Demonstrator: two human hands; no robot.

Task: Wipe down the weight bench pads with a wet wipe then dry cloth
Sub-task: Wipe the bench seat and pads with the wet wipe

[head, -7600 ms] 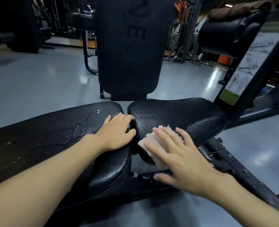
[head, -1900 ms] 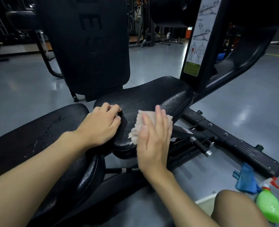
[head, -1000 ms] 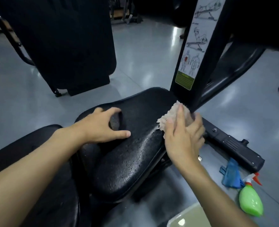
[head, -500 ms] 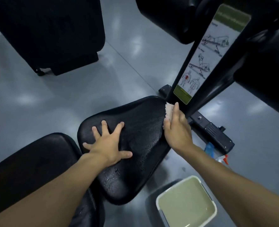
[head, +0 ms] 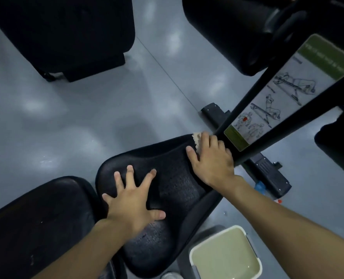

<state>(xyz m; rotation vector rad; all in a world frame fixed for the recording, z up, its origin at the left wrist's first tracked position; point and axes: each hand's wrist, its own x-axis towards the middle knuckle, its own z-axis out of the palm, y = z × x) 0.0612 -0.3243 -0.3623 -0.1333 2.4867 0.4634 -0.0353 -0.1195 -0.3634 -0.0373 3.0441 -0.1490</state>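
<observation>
The black seat pad (head: 173, 184) of the bench lies below me, its surface speckled with wet droplets. My left hand (head: 132, 200) rests flat on its near left part, fingers spread, holding nothing. My right hand (head: 211, 158) presses a pale cloth (head: 196, 137) against the pad's far right corner, beside the black upright post. Only a small edge of the cloth shows past my fingers. The longer back pad (head: 40, 222) sits at the lower left.
A black post with an exercise instruction label (head: 284, 97) rises right of the seat. A white bin (head: 225, 256) stands on the grey floor at the bottom right. A blue cloth (head: 259, 186) peeks from behind the bench's base bar (head: 267, 174). Dark machines stand at the top.
My view has tilted further down over the seat. My right hand with the cloth has moved up along the pad's right edge to its far corner. My left hand stays flat.
</observation>
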